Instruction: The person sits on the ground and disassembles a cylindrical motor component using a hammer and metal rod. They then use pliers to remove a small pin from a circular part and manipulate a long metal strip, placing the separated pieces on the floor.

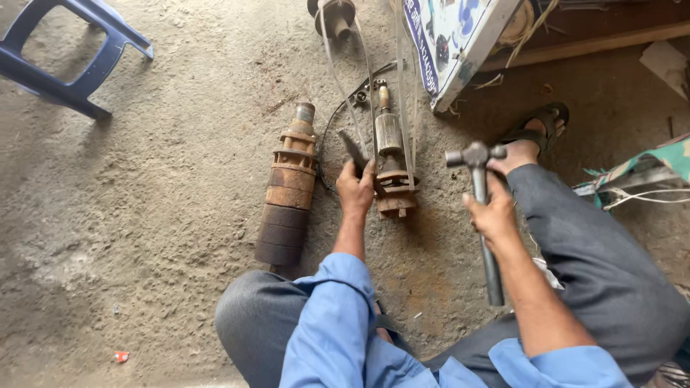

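The person crouched low, both knees bent wide, arms in rolled blue sleeves reaching forward between them. The left hand (356, 188) stretched straight toward twelve o'clock, forearm extended, fingers curled down in a closed grip, knuckles up. The right hand (491, 214) sat out at about two o'clock from the left, raised, fist wrapped tight in a grasp, thumb side facing up, forearm bare and angled from five o'clock. The right foot lay beyond the right hand at one o'clock. The hands were well apart.
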